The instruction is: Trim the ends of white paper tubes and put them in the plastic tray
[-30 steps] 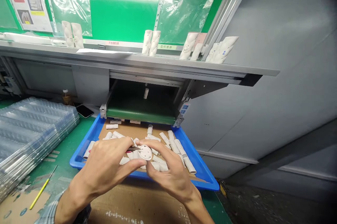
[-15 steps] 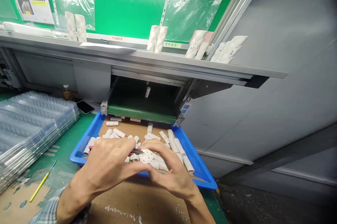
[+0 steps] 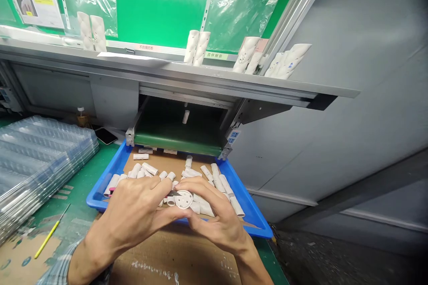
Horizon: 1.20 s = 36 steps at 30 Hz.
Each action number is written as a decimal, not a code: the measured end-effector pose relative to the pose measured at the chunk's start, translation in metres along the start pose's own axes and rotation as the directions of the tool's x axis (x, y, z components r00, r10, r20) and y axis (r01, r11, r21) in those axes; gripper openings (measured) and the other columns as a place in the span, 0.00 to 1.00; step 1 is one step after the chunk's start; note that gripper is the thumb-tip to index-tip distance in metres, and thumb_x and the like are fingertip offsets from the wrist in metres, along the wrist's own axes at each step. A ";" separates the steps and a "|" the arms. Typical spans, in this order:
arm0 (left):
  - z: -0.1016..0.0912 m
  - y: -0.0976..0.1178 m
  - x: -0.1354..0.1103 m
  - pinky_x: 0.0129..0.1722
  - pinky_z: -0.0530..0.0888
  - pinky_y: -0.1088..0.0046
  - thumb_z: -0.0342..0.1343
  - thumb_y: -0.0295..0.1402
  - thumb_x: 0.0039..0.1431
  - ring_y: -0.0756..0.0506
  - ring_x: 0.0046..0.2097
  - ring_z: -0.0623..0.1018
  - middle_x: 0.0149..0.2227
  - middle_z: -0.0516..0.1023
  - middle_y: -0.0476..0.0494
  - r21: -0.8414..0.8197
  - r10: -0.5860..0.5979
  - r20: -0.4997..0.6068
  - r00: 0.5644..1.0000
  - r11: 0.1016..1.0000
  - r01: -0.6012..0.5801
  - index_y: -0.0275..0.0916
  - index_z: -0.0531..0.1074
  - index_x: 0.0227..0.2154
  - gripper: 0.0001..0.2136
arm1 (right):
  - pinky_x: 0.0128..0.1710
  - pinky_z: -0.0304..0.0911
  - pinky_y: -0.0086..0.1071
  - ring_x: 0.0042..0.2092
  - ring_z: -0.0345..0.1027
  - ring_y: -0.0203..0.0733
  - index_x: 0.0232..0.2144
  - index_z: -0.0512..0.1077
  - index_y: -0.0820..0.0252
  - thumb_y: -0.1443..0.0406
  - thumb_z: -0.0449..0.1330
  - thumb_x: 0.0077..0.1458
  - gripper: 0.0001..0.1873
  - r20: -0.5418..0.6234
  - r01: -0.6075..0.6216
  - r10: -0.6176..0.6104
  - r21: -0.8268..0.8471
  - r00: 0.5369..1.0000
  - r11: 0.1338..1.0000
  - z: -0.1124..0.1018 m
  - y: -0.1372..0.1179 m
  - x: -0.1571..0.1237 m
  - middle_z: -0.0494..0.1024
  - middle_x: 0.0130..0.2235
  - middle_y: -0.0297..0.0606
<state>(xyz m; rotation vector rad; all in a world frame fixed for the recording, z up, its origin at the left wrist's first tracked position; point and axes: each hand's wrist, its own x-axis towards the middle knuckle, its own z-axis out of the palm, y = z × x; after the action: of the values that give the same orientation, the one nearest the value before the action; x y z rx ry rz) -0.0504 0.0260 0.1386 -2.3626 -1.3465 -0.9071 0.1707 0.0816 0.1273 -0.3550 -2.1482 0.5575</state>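
Observation:
Both hands meet over the near edge of a blue tray [image 3: 100, 198]. My right hand [image 3: 217, 220] pinches a round white plastic part [image 3: 184, 199] with small holes, its end face turned up. My left hand [image 3: 133, 213] is closed round a small knife with a pink handle [image 3: 112, 189]; the blade tip [image 3: 172, 193] touches the part's rim. Several white plastic tubes [image 3: 214, 178] lie loose in the tray on a brown cardboard liner.
A green conveyor belt [image 3: 177, 142] ends just behind the tray, one white tube on it. A stack of clear blister trays [image 3: 36, 155] stands at left, a yellow stick [image 3: 50, 231] and a phone [image 3: 105, 135] nearby. White sample tubes line the metal shelf [image 3: 200, 80]. Cardboard lies under my wrists.
The view drifted slightly; my hands stay together on the round part, which has turned a little in my fingers while the blade stays at its rim.

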 end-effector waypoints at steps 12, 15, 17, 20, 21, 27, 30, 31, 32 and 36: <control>-0.007 0.004 0.001 0.27 0.59 0.67 0.42 0.54 0.77 0.45 0.28 0.78 0.27 0.76 0.53 0.031 0.027 -0.023 0.999 0.999 -0.026 0.44 0.68 0.36 0.21 | 0.54 0.73 0.32 0.53 0.76 0.43 0.59 0.72 0.52 0.76 0.60 0.61 0.26 0.003 0.010 -0.010 -0.003 1.000 1.000 -0.001 -0.003 0.000 0.80 0.52 0.40; -0.006 0.004 0.001 0.26 0.59 0.66 0.42 0.53 0.77 0.45 0.26 0.77 0.26 0.75 0.54 0.026 0.031 -0.017 0.999 0.999 -0.030 0.44 0.68 0.36 0.21 | 0.54 0.72 0.33 0.53 0.76 0.44 0.59 0.72 0.52 0.75 0.61 0.62 0.26 -0.005 0.012 -0.012 0.006 1.000 1.000 -0.001 -0.002 0.000 0.80 0.52 0.40; -0.005 0.004 0.000 0.26 0.59 0.66 0.43 0.53 0.77 0.45 0.27 0.77 0.26 0.76 0.53 0.014 0.020 -0.011 1.000 1.000 -0.020 0.44 0.68 0.35 0.21 | 0.55 0.72 0.33 0.54 0.76 0.44 0.59 0.72 0.51 0.75 0.61 0.63 0.25 -0.014 0.012 -0.012 0.012 1.000 1.000 0.000 -0.001 -0.001 0.80 0.52 0.40; -0.005 0.004 0.000 0.27 0.59 0.66 0.43 0.55 0.76 0.44 0.28 0.78 0.29 0.78 0.52 0.001 -0.007 0.002 1.000 1.000 0.007 0.44 0.67 0.35 0.22 | 0.57 0.72 0.33 0.54 0.76 0.43 0.59 0.72 0.51 0.74 0.62 0.64 0.24 -0.028 0.010 -0.009 0.014 1.000 1.000 0.001 0.000 -0.001 0.81 0.52 0.40; -0.005 0.004 0.000 0.27 0.59 0.66 0.43 0.54 0.77 0.44 0.28 0.78 0.29 0.78 0.52 0.000 -0.011 0.006 1.000 1.000 0.011 0.43 0.67 0.35 0.22 | 0.57 0.72 0.33 0.54 0.76 0.43 0.59 0.73 0.51 0.74 0.62 0.63 0.24 -0.033 0.010 -0.010 0.013 0.999 1.000 0.001 0.000 -0.001 0.81 0.52 0.40; -0.007 0.004 0.001 0.26 0.59 0.66 0.41 0.48 0.80 0.46 0.26 0.77 0.27 0.77 0.53 -0.032 0.000 0.010 1.000 0.999 0.000 0.43 0.68 0.34 0.21 | 0.59 0.74 0.37 0.57 0.78 0.46 0.62 0.71 0.48 0.74 0.61 0.64 0.27 -0.021 -0.015 0.015 -0.013 1.000 1.000 -0.001 0.000 -0.003 0.82 0.55 0.39; -0.008 0.002 0.001 0.26 0.59 0.66 0.42 0.48 0.79 0.46 0.27 0.77 0.28 0.78 0.53 -0.042 -0.014 0.027 1.000 0.999 0.015 0.43 0.69 0.36 0.19 | 0.58 0.75 0.40 0.57 0.79 0.48 0.62 0.72 0.47 0.72 0.59 0.67 0.25 0.014 -0.085 0.085 -0.002 0.996 0.996 -0.002 0.001 -0.005 0.83 0.56 0.40; -0.008 0.002 0.001 0.26 0.59 0.65 0.42 0.49 0.79 0.45 0.28 0.78 0.29 0.78 0.53 -0.042 -0.017 0.031 0.999 0.999 0.019 0.43 0.68 0.36 0.19 | 0.57 0.76 0.40 0.57 0.79 0.48 0.62 0.72 0.47 0.71 0.58 0.68 0.24 0.011 -0.098 0.098 0.003 0.995 0.995 -0.003 0.002 -0.005 0.83 0.56 0.40; -0.008 0.002 0.001 0.26 0.59 0.65 0.42 0.49 0.79 0.45 0.28 0.78 0.29 0.78 0.53 -0.041 -0.022 0.035 0.999 0.999 0.023 0.44 0.68 0.36 0.19 | 0.57 0.76 0.39 0.57 0.79 0.48 0.61 0.73 0.47 0.71 0.59 0.68 0.23 0.002 -0.102 0.102 0.008 0.995 0.995 -0.003 0.003 -0.005 0.83 0.56 0.39; -0.008 0.002 0.001 0.27 0.60 0.65 0.41 0.50 0.79 0.44 0.29 0.79 0.30 0.79 0.52 -0.024 -0.049 0.049 0.998 0.998 0.050 0.44 0.67 0.34 0.21 | 0.58 0.74 0.37 0.57 0.78 0.46 0.61 0.73 0.47 0.70 0.62 0.68 0.22 -0.036 -0.077 0.078 0.037 0.996 0.996 -0.002 0.004 -0.004 0.82 0.56 0.39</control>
<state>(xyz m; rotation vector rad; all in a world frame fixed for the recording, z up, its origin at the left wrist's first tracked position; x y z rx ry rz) -0.0510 0.0214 0.1455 -2.3947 -1.4258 -0.8910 0.1744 0.0838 0.1235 -0.4270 -2.0925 0.6275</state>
